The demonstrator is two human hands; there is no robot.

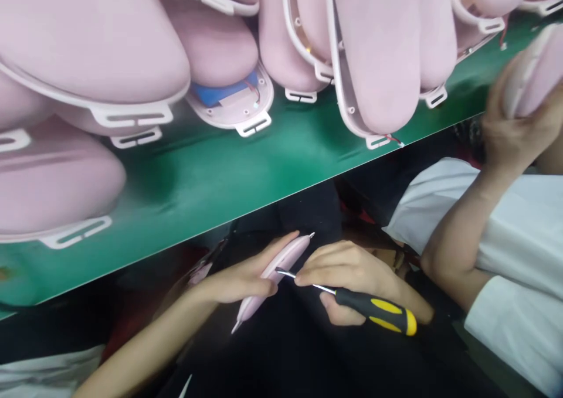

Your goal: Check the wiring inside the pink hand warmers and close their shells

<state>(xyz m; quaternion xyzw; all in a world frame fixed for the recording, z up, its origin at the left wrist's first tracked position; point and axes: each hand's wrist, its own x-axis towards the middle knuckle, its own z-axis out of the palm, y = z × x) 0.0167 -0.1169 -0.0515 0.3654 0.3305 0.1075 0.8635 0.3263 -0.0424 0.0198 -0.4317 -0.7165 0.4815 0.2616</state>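
Observation:
My left hand (pixel 240 281) grips a slim pink plastic shell (pixel 281 263) edge-on, below the green table's edge, over my dark lap. My right hand (pixel 352 272) holds a screwdriver with a black and yellow handle (pixel 378 313). Its metal shaft (pixel 303 279) passes under my fingers, and its tip touches the side of the pink shell. Both hands are closed around what they hold.
Several pink padded shells (pixel 88 52) with white strap lugs lie on the green table (pixel 229 169); one open shell shows a blue battery (pixel 224 92). At right, a person in white (pixel 514 257) lifts another pink shell (pixel 539 72) with one hand (pixel 512 122).

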